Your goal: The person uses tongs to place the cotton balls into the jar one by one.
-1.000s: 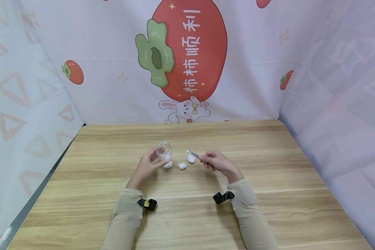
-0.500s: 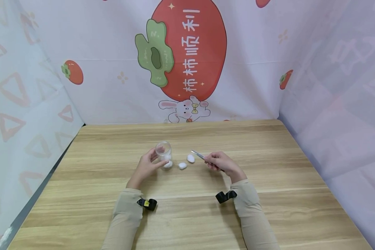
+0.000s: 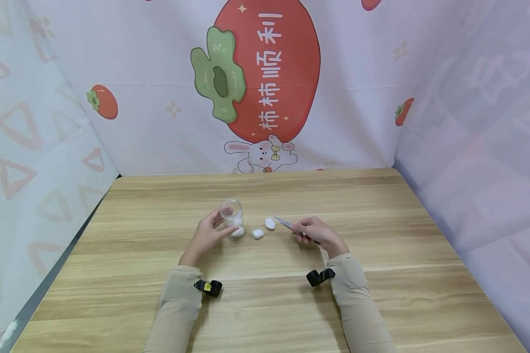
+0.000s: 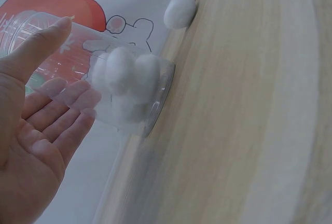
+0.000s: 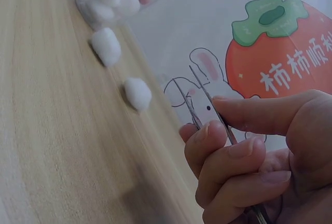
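Observation:
My left hand [image 3: 207, 235] grips a clear jar [image 4: 78, 53] that stands upright on the table, thumb on one side and fingers on the other. Several white cotton balls [image 4: 129, 76] lie at the jar's bottom. In my right hand [image 3: 316, 232] is a pair of metal tweezers [image 5: 199, 97], held between thumb and fingers; the two tips stand apart with nothing between them. Just left of the tips, a cotton ball [image 3: 270, 223] lies on the table. Another cotton ball [image 3: 258, 234] sits between that one and the jar.
The wooden table [image 3: 265, 314] runs back to a printed cloth [image 3: 150, 127] with a persimmon and a rabbit. More cloth hangs at both sides. Each wrist wears a black strap with a camera [image 3: 320, 277].
My right hand has drawn back to the right and slightly toward me, and the tweezers' tips have come lower, beside the farther cotton ball. The left hand and jar stay in place.

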Demonstrator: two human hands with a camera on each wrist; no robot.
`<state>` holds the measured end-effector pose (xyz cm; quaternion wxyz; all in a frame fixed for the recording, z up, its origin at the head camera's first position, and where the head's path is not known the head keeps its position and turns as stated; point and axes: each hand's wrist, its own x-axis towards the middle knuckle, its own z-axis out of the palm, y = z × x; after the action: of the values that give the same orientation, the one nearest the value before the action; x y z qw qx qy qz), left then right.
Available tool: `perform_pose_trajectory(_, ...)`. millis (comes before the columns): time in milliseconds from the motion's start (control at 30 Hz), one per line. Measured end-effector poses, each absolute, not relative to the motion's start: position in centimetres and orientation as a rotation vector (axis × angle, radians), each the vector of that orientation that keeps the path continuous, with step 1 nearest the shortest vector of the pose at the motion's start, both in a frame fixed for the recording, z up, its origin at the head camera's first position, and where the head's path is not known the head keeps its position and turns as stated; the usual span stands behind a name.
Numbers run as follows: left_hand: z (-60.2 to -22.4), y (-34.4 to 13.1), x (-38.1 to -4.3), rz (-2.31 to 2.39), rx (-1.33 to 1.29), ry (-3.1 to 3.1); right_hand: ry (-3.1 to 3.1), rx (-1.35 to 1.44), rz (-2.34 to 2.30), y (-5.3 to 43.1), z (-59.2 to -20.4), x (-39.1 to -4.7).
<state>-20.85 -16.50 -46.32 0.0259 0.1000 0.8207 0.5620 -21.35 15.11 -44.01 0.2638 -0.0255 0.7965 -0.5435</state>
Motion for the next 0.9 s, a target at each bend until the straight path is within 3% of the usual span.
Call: perform_pose_trajectory(900,-46.1,-16.5,-20.7,1.724,0.316,2.535,2.117,-0.048,-1.417,16.2,-45.6,-21.6)
